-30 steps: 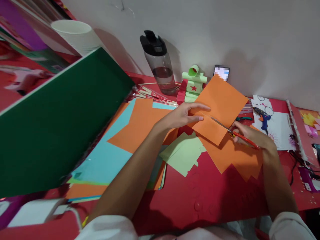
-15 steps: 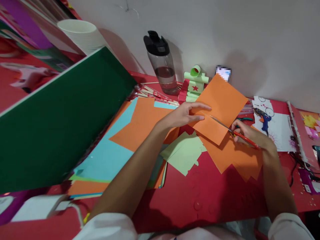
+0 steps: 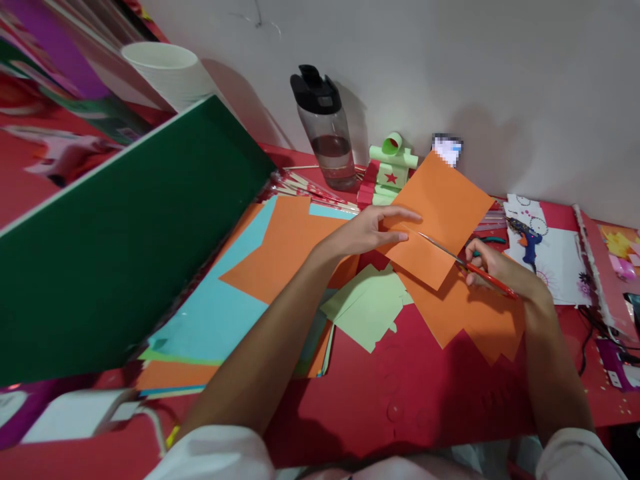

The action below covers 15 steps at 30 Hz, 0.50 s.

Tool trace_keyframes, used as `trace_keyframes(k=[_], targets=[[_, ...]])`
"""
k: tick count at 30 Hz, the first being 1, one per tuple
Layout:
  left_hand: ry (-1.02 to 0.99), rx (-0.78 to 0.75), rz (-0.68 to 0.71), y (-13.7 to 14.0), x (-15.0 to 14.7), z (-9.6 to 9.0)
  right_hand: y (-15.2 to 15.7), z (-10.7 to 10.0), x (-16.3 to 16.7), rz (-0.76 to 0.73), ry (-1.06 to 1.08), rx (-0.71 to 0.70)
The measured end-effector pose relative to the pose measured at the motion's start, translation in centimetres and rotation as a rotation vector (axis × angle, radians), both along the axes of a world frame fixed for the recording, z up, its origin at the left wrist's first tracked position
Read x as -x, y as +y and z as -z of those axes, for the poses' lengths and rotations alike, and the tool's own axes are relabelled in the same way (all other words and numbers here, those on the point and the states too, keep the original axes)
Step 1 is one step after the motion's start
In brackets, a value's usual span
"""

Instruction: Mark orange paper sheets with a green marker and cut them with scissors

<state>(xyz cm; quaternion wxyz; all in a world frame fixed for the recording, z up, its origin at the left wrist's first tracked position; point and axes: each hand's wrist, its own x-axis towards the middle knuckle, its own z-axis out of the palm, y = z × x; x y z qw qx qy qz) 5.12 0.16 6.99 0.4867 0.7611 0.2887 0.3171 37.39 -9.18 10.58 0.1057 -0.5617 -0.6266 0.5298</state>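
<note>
– What stands at the left?
– A green board, tilted, beside a paper stack on the bench.
– The left hand?
– Thumb and forefinger, slightly parted, grip an orange sheet at its left side; the remaining fingers are hidden. The sheet is held up at a slant, presumably to steady it for the blades.
– The right hand?
– Fingers curled round the red handle of the scissors. One blade lies across the sheet, pointing towards the left thumb; the other is not visible, probably behind.
– Further right?
– A glue gun on white paper, seemingly placed within reach.
</note>
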Motion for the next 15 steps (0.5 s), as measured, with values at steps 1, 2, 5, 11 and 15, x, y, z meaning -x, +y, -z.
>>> trace_keyframes(k=[1, 2, 5, 11, 15], targets=[[0.001, 0.003, -0.001, 0.02, -0.01, 0.06, 0.01, -0.04, 0.05, 0.009, -0.009, 0.002], [0.001, 0.005, -0.002, 0.05, -0.01, 0.13, 0.01, -0.08, 0.10, 0.016, -0.017, 0.000], [-0.012, 0.006, -0.001, 0.15, -0.02, 0.34, 0.00, -0.16, 0.17, 0.012, -0.013, -0.031], [-0.016, 0.002, 0.009, 0.22, -0.03, 0.47, 0.07, -0.01, -0.14, -0.046, 0.035, -0.020], [-0.021, 0.003, 0.042, 0.20, -0.09, 0.48, 0.21, 0.56, -0.62, -0.088, 0.074, -0.014]])
